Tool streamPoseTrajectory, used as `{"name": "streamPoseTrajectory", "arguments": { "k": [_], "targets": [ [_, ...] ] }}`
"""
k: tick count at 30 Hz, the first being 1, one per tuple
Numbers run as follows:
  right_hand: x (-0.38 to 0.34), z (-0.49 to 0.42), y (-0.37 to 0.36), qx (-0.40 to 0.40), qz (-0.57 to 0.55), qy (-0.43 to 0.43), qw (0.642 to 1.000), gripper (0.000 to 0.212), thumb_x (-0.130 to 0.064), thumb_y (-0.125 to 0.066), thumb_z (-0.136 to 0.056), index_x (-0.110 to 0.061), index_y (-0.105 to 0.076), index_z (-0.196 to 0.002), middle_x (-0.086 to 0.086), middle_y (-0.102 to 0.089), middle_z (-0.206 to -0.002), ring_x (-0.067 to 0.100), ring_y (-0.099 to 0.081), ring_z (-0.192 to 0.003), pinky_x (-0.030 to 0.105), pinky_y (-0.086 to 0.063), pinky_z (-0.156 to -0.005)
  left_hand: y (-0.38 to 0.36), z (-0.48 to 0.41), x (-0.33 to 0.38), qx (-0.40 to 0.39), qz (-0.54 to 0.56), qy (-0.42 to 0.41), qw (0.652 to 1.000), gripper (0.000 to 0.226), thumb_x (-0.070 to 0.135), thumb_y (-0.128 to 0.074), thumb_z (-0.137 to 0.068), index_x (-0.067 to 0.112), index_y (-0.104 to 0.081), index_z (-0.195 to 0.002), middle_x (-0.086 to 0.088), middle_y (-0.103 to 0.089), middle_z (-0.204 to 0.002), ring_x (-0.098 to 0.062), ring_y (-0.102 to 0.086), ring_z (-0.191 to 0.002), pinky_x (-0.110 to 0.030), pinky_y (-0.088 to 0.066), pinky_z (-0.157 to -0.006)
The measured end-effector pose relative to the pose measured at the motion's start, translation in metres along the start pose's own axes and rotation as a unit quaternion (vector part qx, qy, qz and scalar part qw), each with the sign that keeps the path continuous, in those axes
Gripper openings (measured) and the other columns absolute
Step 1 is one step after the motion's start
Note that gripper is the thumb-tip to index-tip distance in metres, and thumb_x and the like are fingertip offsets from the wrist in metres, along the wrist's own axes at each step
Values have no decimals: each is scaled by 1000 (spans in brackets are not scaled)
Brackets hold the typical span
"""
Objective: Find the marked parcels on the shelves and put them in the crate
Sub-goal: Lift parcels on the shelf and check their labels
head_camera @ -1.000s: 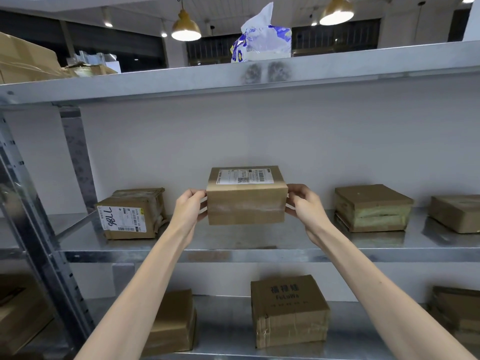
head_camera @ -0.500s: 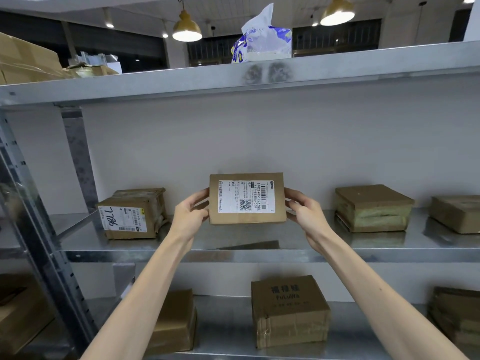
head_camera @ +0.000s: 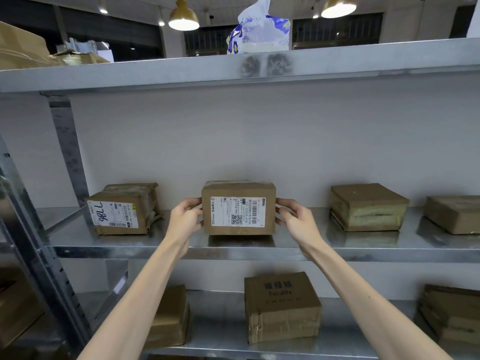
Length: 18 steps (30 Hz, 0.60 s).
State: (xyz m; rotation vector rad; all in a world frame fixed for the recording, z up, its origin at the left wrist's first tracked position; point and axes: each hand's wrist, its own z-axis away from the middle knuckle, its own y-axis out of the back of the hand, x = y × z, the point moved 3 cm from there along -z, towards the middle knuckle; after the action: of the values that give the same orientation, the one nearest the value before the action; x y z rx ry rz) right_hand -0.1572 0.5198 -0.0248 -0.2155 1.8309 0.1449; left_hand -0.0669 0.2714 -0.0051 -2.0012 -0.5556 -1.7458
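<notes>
A brown cardboard parcel (head_camera: 238, 207) stands on its side on the middle metal shelf (head_camera: 311, 245), its white shipping label with barcode and QR code facing me. My left hand (head_camera: 185, 219) grips its left side and my right hand (head_camera: 293, 220) grips its right side. To its left sits another parcel (head_camera: 122, 209) whose label carries the handwritten mark "98LL". No crate is in view.
Two plain brown parcels (head_camera: 366, 207) (head_camera: 454, 214) lie on the same shelf to the right. The lower shelf holds a "FuLuWa" box (head_camera: 281, 306) and other boxes (head_camera: 171, 318). A plastic bag (head_camera: 259, 29) and cartons sit on the top shelf. A steel upright (head_camera: 36, 242) stands left.
I have turned the parcel from label-up to label-facing-me and lowered it until its bottom rests on the shelf. Both hands stay on its sides.
</notes>
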Motion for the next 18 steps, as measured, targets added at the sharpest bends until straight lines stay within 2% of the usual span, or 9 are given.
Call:
{"name": "streamPoseTrajectory", "arguments": {
  "k": [4, 6, 8, 10, 12, 13, 17, 18],
  "targets": [
    [11, 3, -2, -2, 11, -7, 1000, 29, 0, -51, -98, -7, -63, -123, -2, -66, -116, -2, -66, -97, 16, -56, -77, 0, 3, -11, 10, -4, 15, 1000, 30, -7, -47, -95, 7, -61, -117, -7, -70, -113, -16, -65, -104, -30, -53, -88],
    [11, 5, -4, 4, 16, -3, 1000, 30, -2, -53, -98, -7, -62, -125, -2, -66, -118, -1, -65, -100, 15, -56, -78, 2, 4, -15, 15, -15, 16, 1000, 29, -7, -49, -94, 13, -62, -112, -5, -70, -113, -17, -63, -110, -32, -50, -95],
    [8, 7, -7, 4, 33, 2, 999, 32, -4, -53, -98, -10, -61, -128, -3, -65, -122, 6, -63, -109, 20, -56, -86, 2, 4, -15, 16, -31, 10, 999, 30, -4, -49, -95, 11, -63, -117, -6, -69, -115, -19, -61, -115, -32, -47, -97],
    [6, 10, -7, 4, 66, 7, 998, 37, -5, -50, -99, -15, -58, -133, -5, -63, -128, 12, -59, -121, 32, -52, -101, 0, 6, -10, 23, -54, -14, 998, 34, -1, -49, -97, 8, -61, -127, -6, -68, -120, -19, -61, -117, -29, -45, -96],
    [3, 13, -5, 15, 101, 17, 995, 43, -5, -44, -100, -18, -53, -140, -7, -60, -133, 12, -56, -126, 41, -45, -111, -1, 8, -1, 21, -69, -52, 996, 39, 0, -49, -98, 9, -56, -135, -5, -65, -128, -18, -58, -123, -25, -42, -97],
    [1, 14, -3, 26, 112, 25, 993, 44, -6, -43, -100, -19, -51, -142, -9, -59, -135, 11, -55, -127, 42, -43, -113, -1, 9, 3, 13, -80, -75, 994, 43, 0, -49, -98, 12, -52, -139, -4, -61, -134, -17, -55, -128, -24, -40, -100],
    [-24, 21, 6, 53, 189, 70, 978, 45, -19, -46, -104, -18, -46, -148, -3, -54, -147, 9, -49, -133, 21, -34, -109, 2, 13, 24, -2, -162, -170, 972, 55, -1, -48, -96, 20, -46, -147, 2, -48, -151, -14, -41, -141, -25, -30, -110],
    [-31, 23, 9, 52, 211, 81, 973, 47, -24, -47, -104, -19, -43, -150, -3, -50, -150, 9, -46, -136, 21, -32, -109, 1, 16, 30, 1, -182, -192, 964, 55, 1, -48, -97, 21, -46, -148, 4, -47, -152, -13, -38, -143, -24, -27, -112]
  ]
}}
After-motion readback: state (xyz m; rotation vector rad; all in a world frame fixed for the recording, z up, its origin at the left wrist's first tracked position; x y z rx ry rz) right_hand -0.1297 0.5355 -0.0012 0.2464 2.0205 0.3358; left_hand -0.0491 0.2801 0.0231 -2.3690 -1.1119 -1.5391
